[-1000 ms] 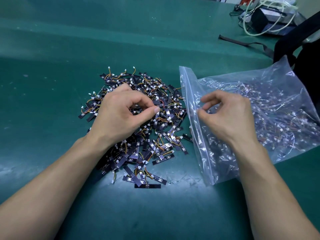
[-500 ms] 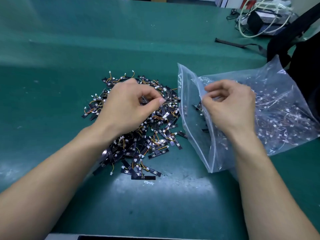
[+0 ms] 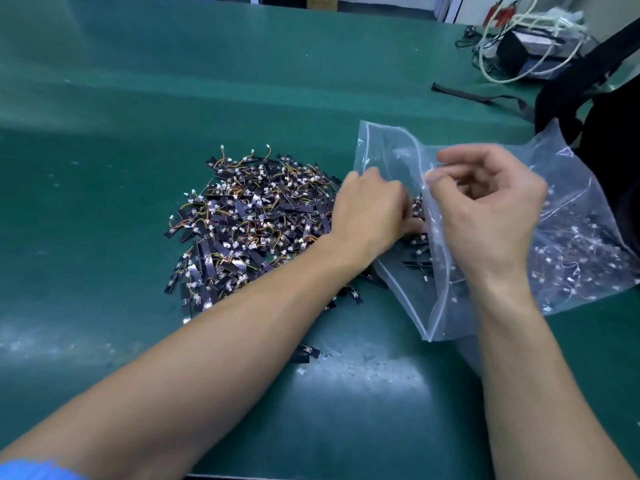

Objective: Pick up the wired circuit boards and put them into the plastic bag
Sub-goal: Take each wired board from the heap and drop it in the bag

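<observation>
A heap of small black wired circuit boards (image 3: 249, 230) with orange wires and white plugs lies on the green mat. To its right a clear plastic zip bag (image 3: 388, 150) holds many more boards. My left hand (image 3: 367, 213) reaches into the bag's mouth with its fingers curled. Its fingertips are blurred behind the plastic, with dark boards at them. My right hand (image 3: 485, 209) pinches the bag's upper lip and lifts it, so the mouth gapes toward the heap.
A black backpack (image 3: 609, 140) stands just behind the bag at the right edge. A black strap (image 3: 478, 95) and a dark box with looped white cables (image 3: 526, 46) lie at the far right. Two stray boards (image 3: 306, 353) sit near the mat's front.
My left hand has moved right from over the heap into the bag's mouth. My right hand has raised the bag's lip, opening the mouth wider.
</observation>
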`<state>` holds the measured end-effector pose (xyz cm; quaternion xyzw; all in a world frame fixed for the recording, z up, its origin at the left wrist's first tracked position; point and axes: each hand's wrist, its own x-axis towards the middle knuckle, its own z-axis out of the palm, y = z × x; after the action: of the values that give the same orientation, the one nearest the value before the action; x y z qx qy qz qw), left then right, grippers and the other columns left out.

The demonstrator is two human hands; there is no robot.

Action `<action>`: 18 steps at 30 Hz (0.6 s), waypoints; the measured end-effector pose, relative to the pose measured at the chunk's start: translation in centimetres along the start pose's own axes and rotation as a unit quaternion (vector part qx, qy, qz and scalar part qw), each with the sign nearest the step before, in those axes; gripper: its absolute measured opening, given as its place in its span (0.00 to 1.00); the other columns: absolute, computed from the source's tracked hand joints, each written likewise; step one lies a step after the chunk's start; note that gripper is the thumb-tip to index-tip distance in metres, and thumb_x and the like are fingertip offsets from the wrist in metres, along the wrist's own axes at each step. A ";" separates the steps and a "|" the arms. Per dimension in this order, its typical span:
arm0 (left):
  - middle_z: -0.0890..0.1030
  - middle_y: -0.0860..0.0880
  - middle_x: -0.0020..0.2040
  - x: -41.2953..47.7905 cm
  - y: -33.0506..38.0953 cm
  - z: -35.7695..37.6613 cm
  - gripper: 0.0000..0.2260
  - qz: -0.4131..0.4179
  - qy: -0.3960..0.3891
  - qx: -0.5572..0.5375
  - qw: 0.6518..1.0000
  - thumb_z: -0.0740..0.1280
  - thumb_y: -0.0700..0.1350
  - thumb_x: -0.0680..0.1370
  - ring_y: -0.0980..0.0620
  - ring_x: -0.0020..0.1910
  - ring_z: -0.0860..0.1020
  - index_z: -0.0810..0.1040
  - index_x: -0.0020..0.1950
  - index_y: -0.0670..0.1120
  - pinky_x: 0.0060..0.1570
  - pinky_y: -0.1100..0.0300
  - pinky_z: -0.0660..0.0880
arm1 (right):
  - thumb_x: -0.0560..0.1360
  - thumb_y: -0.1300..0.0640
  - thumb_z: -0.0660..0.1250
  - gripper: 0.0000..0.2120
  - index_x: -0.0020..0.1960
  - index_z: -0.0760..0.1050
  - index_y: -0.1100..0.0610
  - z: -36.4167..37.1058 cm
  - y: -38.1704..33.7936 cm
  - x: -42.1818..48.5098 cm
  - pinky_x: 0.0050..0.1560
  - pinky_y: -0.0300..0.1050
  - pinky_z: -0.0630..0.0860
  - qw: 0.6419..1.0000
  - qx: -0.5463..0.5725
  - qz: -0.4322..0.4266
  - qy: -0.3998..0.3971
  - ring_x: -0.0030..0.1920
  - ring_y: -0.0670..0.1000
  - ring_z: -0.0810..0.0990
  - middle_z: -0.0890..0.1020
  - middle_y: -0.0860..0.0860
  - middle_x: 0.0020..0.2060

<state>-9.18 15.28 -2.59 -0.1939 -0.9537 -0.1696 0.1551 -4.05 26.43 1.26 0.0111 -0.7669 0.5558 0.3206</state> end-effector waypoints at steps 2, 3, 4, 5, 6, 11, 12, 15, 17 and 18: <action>0.74 0.53 0.34 -0.3 -1.2 -0.6 0.16 0.005 0.010 -0.004 1.000 0.70 0.66 0.73 0.50 0.44 0.67 0.82 0.38 0.55 0.45 0.54 0.58 | 0.71 0.64 0.71 0.12 0.44 0.80 0.46 0.1 0.3 0.0 0.39 0.38 0.77 1.000 -0.005 0.001 -0.006 0.34 0.46 0.81 0.84 0.44 0.35; 0.78 0.53 0.36 -0.6 -2.0 -1.3 0.16 0.009 0.008 -0.010 1.000 0.70 0.67 0.72 0.50 0.46 0.68 0.84 0.41 0.55 0.46 0.54 0.60 | 0.71 0.64 0.71 0.12 0.44 0.80 0.45 0.2 0.4 0.0 0.39 0.39 0.77 1.000 -0.010 0.000 -0.010 0.34 0.47 0.81 0.84 0.44 0.35; 0.81 0.54 0.38 -0.9 -2.9 -2.1 0.16 0.013 0.006 -0.014 1.000 0.70 0.67 0.72 0.50 0.46 0.69 0.84 0.42 0.55 0.47 0.54 0.62 | 0.71 0.63 0.71 0.12 0.44 0.80 0.45 0.3 0.6 0.0 0.39 0.38 0.76 1.000 -0.018 -0.002 -0.016 0.34 0.49 0.81 0.84 0.44 0.35; 0.83 0.55 0.40 -1.4 -3.9 -3.0 0.15 0.015 0.007 -0.019 1.000 0.71 0.66 0.73 0.51 0.46 0.68 0.85 0.44 0.55 0.48 0.53 0.64 | 0.71 0.62 0.71 0.12 0.45 0.80 0.44 0.5 0.8 -0.1 0.39 0.38 0.76 0.999 -0.028 -0.007 -0.025 0.34 0.50 0.82 0.84 0.44 0.36; 0.83 0.56 0.40 -1.9 -4.8 -3.9 0.14 0.013 0.012 -0.026 0.999 0.72 0.65 0.73 0.52 0.46 0.67 0.85 0.45 0.55 0.49 0.53 0.66 | 0.71 0.61 0.71 0.11 0.46 0.80 0.44 0.6 1.0 -0.2 0.39 0.38 0.77 0.999 -0.040 -0.013 -0.034 0.35 0.51 0.82 0.84 0.45 0.37; 0.84 0.57 0.40 -5.1 -9.8 -6.9 0.07 -0.033 0.012 -0.044 0.998 0.73 0.56 0.76 0.50 0.46 0.70 0.85 0.46 0.54 0.49 0.54 0.69 | 0.70 0.58 0.70 0.11 0.48 0.80 0.44 1.6 2.1 -0.9 0.41 0.42 0.79 0.991 -0.104 0.005 -0.090 0.31 0.43 0.78 0.84 0.39 0.37; 0.83 0.57 0.40 -5.7 -10.6 -7.0 0.06 -0.042 0.011 -0.046 0.998 0.73 0.54 0.77 0.50 0.47 0.70 0.85 0.47 0.54 0.50 0.53 0.69 | 0.70 0.58 0.70 0.10 0.49 0.81 0.45 1.8 2.3 -1.0 0.42 0.44 0.80 0.987 -0.126 0.006 -0.103 0.31 0.42 0.78 0.84 0.38 0.37; 0.81 0.58 0.40 -7.1 -11.8 -7.0 0.05 -0.057 0.014 -0.052 0.997 0.73 0.52 0.77 0.51 0.48 0.69 0.85 0.49 0.53 0.52 0.52 0.68 | 0.71 0.55 0.71 0.11 0.52 0.81 0.47 2.3 2.8 -1.6 0.47 0.52 0.82 0.970 -0.182 0.011 -0.163 0.34 0.43 0.80 0.83 0.38 0.36; 0.79 0.60 0.41 -7.5 -12.0 -6.7 0.07 -0.052 0.006 -0.046 0.998 0.73 0.54 0.77 0.52 0.48 0.69 0.85 0.50 0.54 0.52 0.52 0.67 | 0.71 0.52 0.74 0.12 0.54 0.80 0.46 2.6 3.2 -1.9 0.47 0.53 0.81 0.956 -0.215 0.013 -0.199 0.35 0.43 0.79 0.83 0.38 0.38; 0.79 0.60 0.41 -7.6 -12.1 -6.6 0.07 -0.045 0.007 -0.043 0.998 0.72 0.55 0.77 0.52 0.48 0.68 0.85 0.51 0.54 0.51 0.53 0.66 | 0.71 0.50 0.76 0.13 0.54 0.80 0.46 2.7 3.3 -1.9 0.47 0.51 0.81 0.953 -0.226 0.005 -0.202 0.35 0.41 0.78 0.83 0.39 0.39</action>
<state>-6.13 -0.14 -2.64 -0.1557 -0.9522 -0.2188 0.1453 -5.03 24.73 -2.94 0.0463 -0.9215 0.3553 0.1498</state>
